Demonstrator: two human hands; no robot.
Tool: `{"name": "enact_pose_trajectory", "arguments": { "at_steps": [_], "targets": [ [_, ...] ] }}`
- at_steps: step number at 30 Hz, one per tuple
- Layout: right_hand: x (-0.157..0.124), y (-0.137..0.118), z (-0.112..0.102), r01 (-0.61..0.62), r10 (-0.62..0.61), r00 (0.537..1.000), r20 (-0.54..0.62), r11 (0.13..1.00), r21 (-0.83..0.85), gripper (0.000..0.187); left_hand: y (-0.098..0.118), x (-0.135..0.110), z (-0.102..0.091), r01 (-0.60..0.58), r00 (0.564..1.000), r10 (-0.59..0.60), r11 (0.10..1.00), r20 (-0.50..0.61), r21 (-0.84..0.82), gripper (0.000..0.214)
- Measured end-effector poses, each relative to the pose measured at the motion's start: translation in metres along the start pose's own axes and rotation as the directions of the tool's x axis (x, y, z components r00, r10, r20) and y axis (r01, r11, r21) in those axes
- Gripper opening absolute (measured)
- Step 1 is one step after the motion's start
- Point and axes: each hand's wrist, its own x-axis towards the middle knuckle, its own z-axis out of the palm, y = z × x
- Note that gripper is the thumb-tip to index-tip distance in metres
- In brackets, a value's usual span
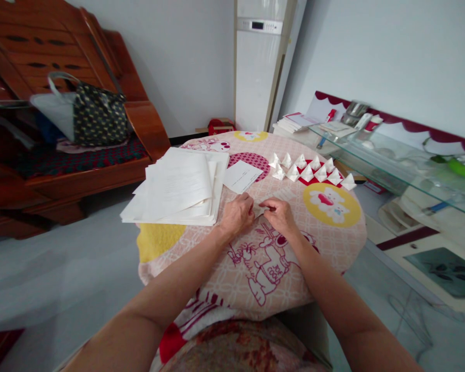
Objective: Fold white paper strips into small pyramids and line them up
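Between my two hands, low over the table, is a small folded piece of white paper (260, 211). The closed fingers of my left hand (238, 213) grip its left side. My right hand (280, 214) pinches its other side between thumb and fingertips. Part of the paper is hidden by the fingers. Just beyond my left hand lies a flat white sheet (242, 176) with a few printed lines. Farther right, several small pointed folded paper pieces (307, 173) stand in two rows. A stack of white paper (178, 183) lies to the left.
A patterned cloth covers the round table (213, 263). Close on the right stands a glass shelf (395, 165) holding papers and containers. A wooden bench (139, 116) with a dark patterned bag (98, 114) is at the left. A tall white cabinet-like unit (258, 72) stands behind.
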Motion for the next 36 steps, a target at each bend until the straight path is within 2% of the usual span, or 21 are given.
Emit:
{"name": "enact_pose_trajectory", "arguments": {
  "at_steps": [10,16,22,29,36],
  "targets": [
    [0.001,0.000,-0.004,0.005,0.003,0.998,0.062,0.992,-0.129,0.036,-0.005,0.002,0.003,0.040,0.999,-0.039,0.998,0.012,-0.050,0.010],
    [0.001,0.005,-0.006,0.079,-0.062,0.993,0.098,0.982,-0.171,0.037,-0.006,0.002,0.004,0.048,0.999,-0.048,0.996,0.004,-0.079,0.009],
    [0.001,0.011,-0.011,0.114,-0.097,0.987,0.126,0.985,-0.129,0.042,-0.006,0.001,0.003,0.035,0.999,-0.035,0.997,-0.001,-0.072,0.009],
    [0.000,0.009,-0.013,0.074,-0.067,0.990,0.126,0.996,-0.050,0.035,-0.005,0.000,0.003,0.007,0.999,-0.009,0.999,-0.044,-0.051,0.010],
    [0.000,0.010,-0.013,0.088,-0.088,0.991,0.102,0.996,0.005,0.033,-0.004,0.000,0.002,-0.025,0.997,0.024,0.999,-0.068,-0.022,0.011]
  ]
}}
